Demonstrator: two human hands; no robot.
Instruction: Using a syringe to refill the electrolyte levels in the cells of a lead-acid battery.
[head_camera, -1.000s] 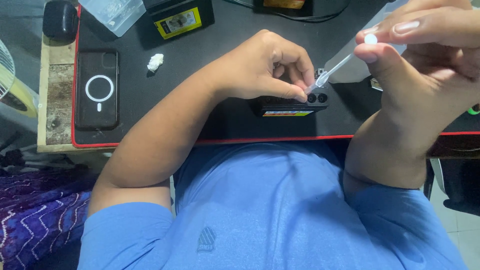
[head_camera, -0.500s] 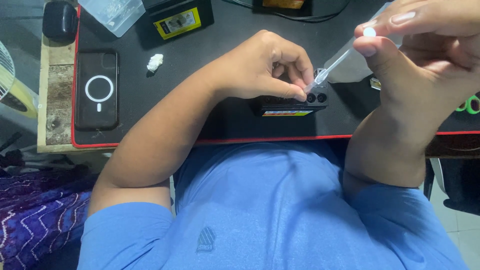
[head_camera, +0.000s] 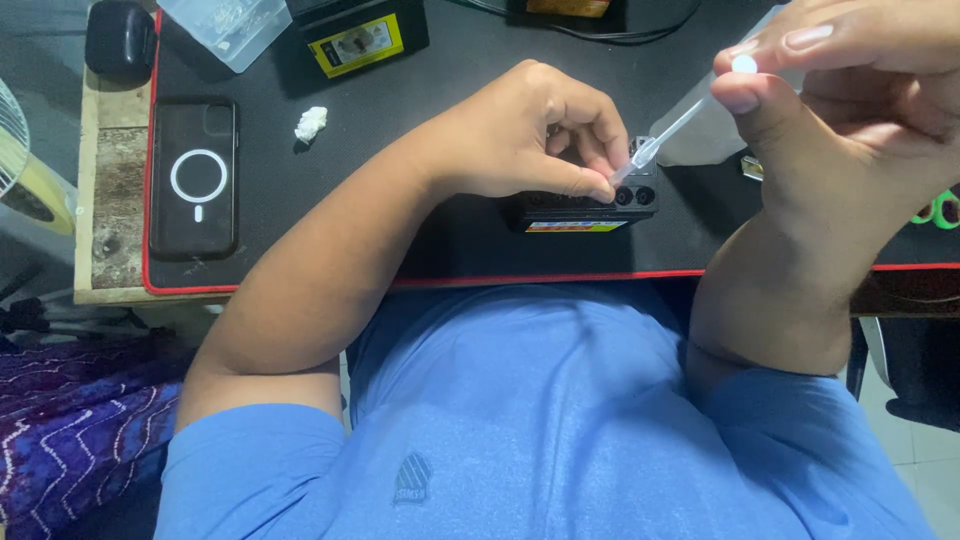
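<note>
Here, nearest, a blue shirt (head_camera: 540, 430) fills the foreground. Beyond it, on the black bench mat (head_camera: 300, 230), the left hand (head_camera: 520, 135) rests on a small black battery (head_camera: 585, 205), its fingers curled together and pressing the top. The right hand (head_camera: 850, 110) has its fingers clamped on a clear syringe (head_camera: 680, 125), whose tip reaches the battery's top. Farther left lie a phone (head_camera: 193, 178) and a white wad (head_camera: 311, 123).

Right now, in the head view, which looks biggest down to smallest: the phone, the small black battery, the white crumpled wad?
1. phone
2. small black battery, partly hidden by the left hand
3. white crumpled wad
</note>
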